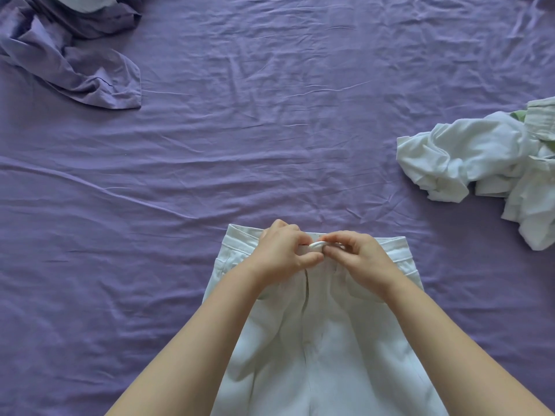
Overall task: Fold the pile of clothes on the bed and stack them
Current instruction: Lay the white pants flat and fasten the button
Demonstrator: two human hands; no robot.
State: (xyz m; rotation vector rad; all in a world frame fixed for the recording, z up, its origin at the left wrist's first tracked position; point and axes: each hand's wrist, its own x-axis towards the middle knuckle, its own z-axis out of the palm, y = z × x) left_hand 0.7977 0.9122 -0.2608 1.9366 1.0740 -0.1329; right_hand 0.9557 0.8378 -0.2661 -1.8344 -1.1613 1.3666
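fingers (312, 259) of the left hand (283, 250) curl in at the middle of the waistband (316, 244), thumb and forefinger pinching the cloth at the fly; the right hand (359, 256) meets it from the other side, its fingertips bent and nipping the same bit of band, so both hands are closed tight on the white trousers (324, 349) and touch each other there. whether a button sits between them cannot be told, since the fingers cover that spot.

the trousers lie flat and front-up on the purple bed sheet (270, 130) at six o'clock in the view, waistband pointing away toward twelve, legs running off the near edge. the fly seam runs straight down from the pinch. both bare forearms come in from five and seven o'clock and cross over the hips of the trousers.

at three o'clock, well apart from the trousers, a heap of crumpled white clothes (468, 154) lies on the sheet, with a scrap of green showing at its far side and part of it cut by the frame edge. at ten to eleven o'clock a bunched purple garment (75, 64) lies in the corner, close in colour to the sheet, with something pale just above it at the top edge.
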